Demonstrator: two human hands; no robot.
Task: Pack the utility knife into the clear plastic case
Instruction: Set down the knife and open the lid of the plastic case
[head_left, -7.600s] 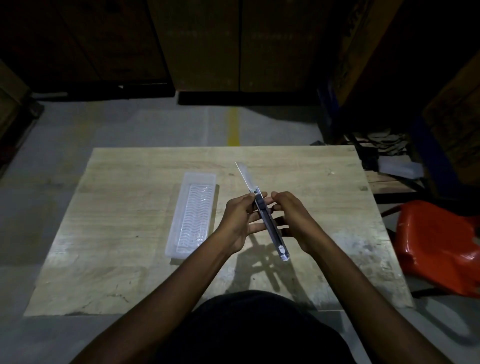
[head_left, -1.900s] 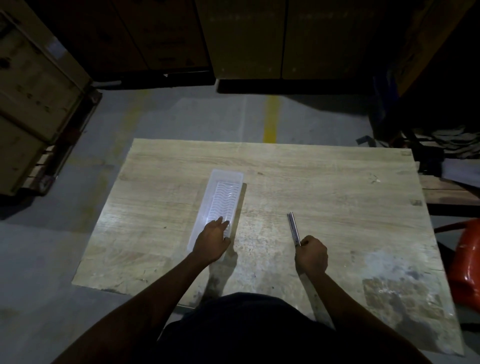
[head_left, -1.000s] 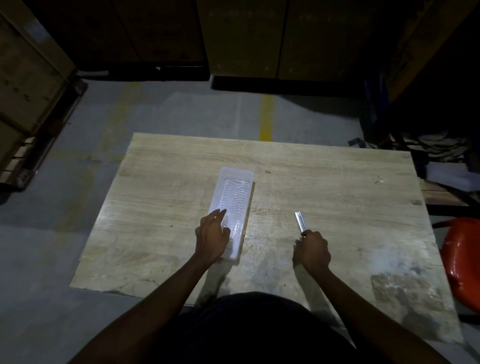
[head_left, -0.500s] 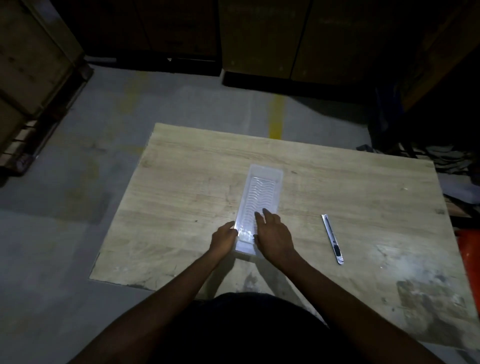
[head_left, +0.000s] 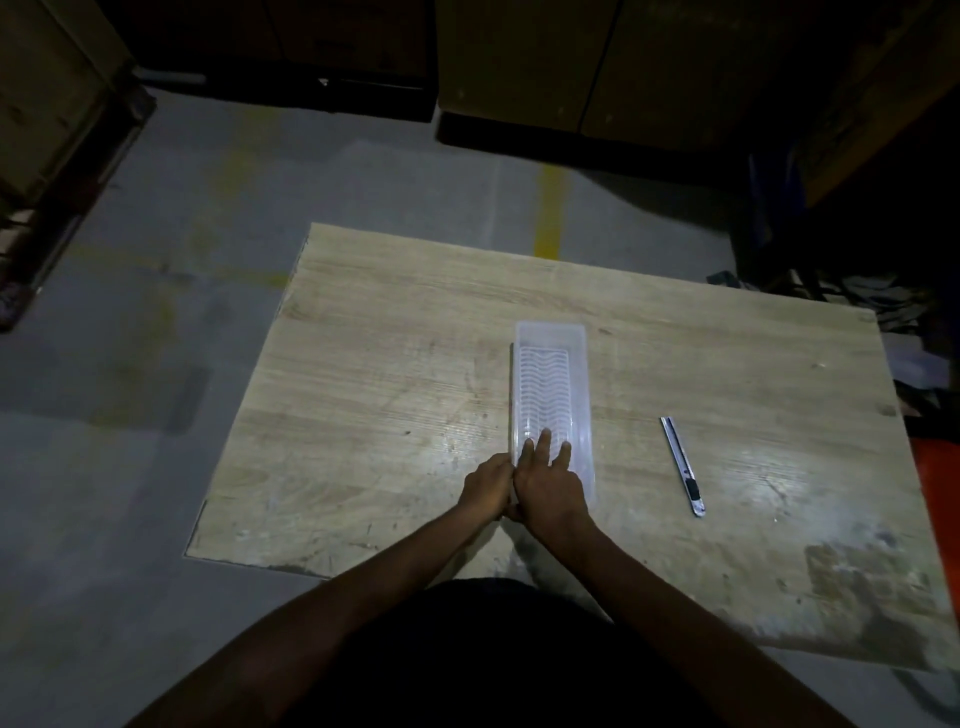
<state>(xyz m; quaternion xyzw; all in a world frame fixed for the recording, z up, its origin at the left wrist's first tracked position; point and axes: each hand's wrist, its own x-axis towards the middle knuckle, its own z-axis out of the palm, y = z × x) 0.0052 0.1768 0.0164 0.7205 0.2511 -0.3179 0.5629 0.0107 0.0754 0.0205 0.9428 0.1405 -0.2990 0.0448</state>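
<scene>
The clear plastic case (head_left: 551, 395) is gripped at its near end by the left hand (head_left: 487, 491), the right hand (head_left: 549, 486) laid flat atop. The utility knife (head_left: 682, 465) is left on the table (head_left: 389, 395), toward its right edge.

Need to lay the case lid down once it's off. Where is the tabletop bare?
The table is bare left of the clear plastic case, out to its left edge, and beyond the case's far end. A narrower strip lies between case and utility knife. It is crowded at the case's near end, under the left hand and right hand.
</scene>
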